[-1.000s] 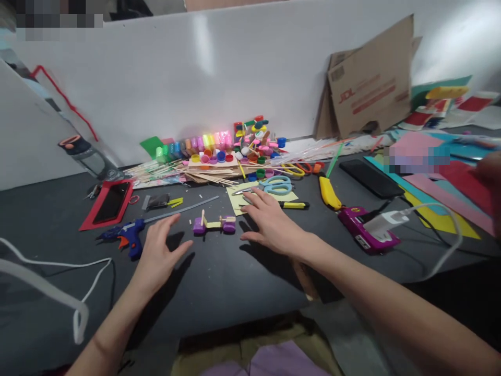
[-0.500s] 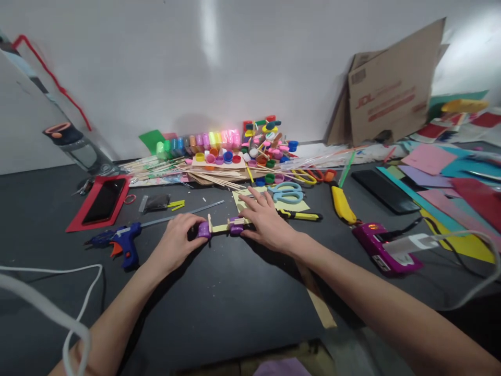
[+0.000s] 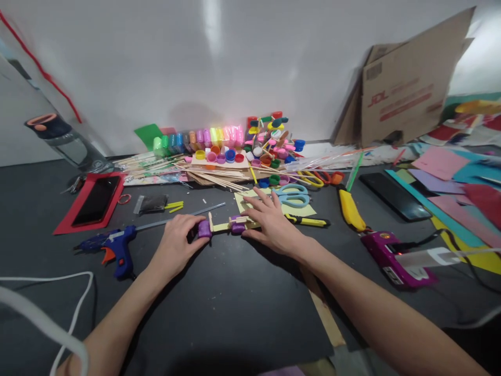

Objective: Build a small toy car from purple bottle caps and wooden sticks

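A small model lies crosswise on the dark tabletop: a pale yellow strip [image 3: 221, 227] joins two purple clay blocks, with a short upright wooden stick [image 3: 211, 221] near its left end. My left hand [image 3: 178, 240] is closed on the left purple block [image 3: 204, 228], thumb in front and fingers behind. Over the right end, my right hand [image 3: 274, 222] lies with fingers stretched and spread, its thumb beside the right purple block [image 3: 237, 225]. That hand hides the strip's right end. Pale sticks lie on top of the right block.
A blue glue gun [image 3: 119, 248] lies to the left. Blue-handled scissors [image 3: 293, 196] and a yellow cutter [image 3: 309, 220] lie beyond my right hand. Clay pots and wooden sticks [image 3: 219, 177] line the back. A purple power strip [image 3: 391, 261] sits at right; a white cable [image 3: 43, 324] loops at left.
The camera view has shifted slightly, so the surroundings sit further apart. Both hands stay at the model, nearly unmoved.
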